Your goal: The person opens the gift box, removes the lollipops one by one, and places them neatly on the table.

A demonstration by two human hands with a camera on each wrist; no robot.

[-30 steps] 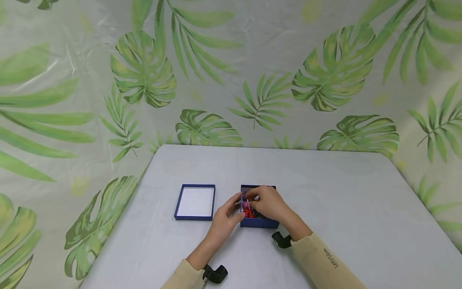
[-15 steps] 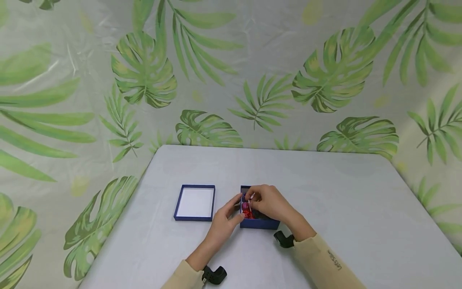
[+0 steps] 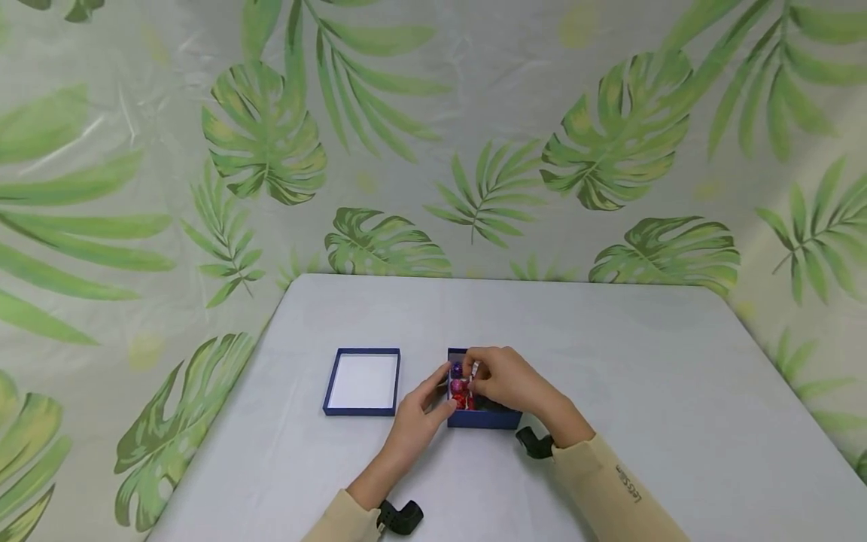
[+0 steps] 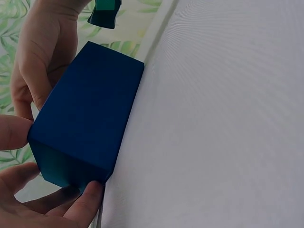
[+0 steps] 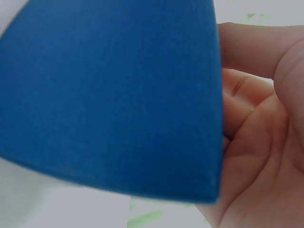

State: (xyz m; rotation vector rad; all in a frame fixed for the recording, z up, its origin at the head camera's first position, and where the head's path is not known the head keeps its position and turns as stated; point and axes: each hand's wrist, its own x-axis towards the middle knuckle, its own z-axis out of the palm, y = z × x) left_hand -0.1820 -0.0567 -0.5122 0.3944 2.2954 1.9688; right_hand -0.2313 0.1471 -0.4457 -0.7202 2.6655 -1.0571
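Note:
A dark blue box (image 3: pixel 485 419) stands uncovered on the table. Along its left side lie small shiny balls: a purple ball (image 3: pixel 457 369), a pink ball (image 3: pixel 457 386) and a red ball (image 3: pixel 460 402). My left hand (image 3: pixel 418 418) rests against the box's left wall, thumb by the near corner; in the left wrist view its fingertips (image 4: pixel 91 194) touch the blue side. Over the box, my right hand (image 3: pixel 506 378) pinches a small whitish piece (image 3: pixel 475 369), whose kind is too small to tell. In the right wrist view the box wall (image 5: pixel 118 104) hides the fingertips.
Left of the box lies its square lid (image 3: pixel 362 382), white inside with a blue rim. The white table (image 3: pixel 643 361) runs back to a leaf-patterned backdrop (image 3: pixel 488 113). Black wrist cameras, such as the left wrist camera (image 3: pixel 401 518), jut below both wrists.
My right hand has shifted slightly right and exposes more of the purple ball and the whitish piece between its fingers. The left hand stays against the box. The head view has shifted slightly.

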